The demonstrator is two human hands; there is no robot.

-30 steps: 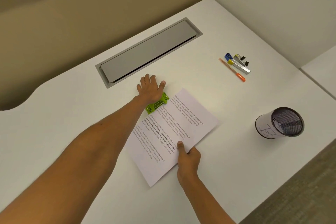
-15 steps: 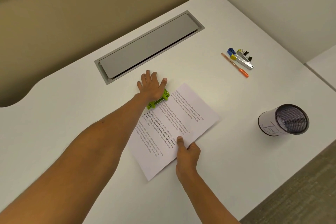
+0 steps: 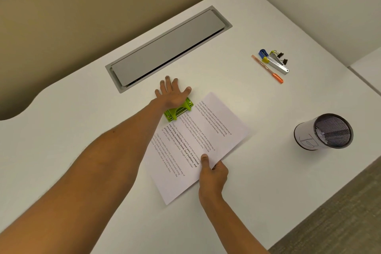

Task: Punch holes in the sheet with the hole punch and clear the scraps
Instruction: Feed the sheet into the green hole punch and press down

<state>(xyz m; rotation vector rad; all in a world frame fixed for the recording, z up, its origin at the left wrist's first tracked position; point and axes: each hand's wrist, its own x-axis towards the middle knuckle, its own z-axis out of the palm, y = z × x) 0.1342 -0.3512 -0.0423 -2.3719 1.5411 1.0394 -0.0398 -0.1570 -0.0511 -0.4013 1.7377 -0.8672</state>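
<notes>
A white printed sheet (image 3: pixel 208 130) lies at an angle on the white desk (image 3: pixel 82 126). Its far long edge sits in the mouth of a lime-green hole punch (image 3: pixel 179 111). My left hand (image 3: pixel 172 94) lies flat on top of the punch, fingers spread, palm pressing down and hiding most of it. My right hand (image 3: pixel 213 173) pinches the sheet's near long edge, thumb on top of the paper and fingers under it.
A grey cable-tray lid (image 3: pixel 169 47) is set into the desk behind the punch. An orange pen (image 3: pixel 267 69), a stapler (image 3: pixel 276 64) and binder clips (image 3: pixel 280 56) lie at the back right. A black mesh cup (image 3: pixel 324 132) with a paper label stands to the right, near the desk edge.
Both hands keep their places on the punch and the sheet. Only the camera has shifted slightly.
</notes>
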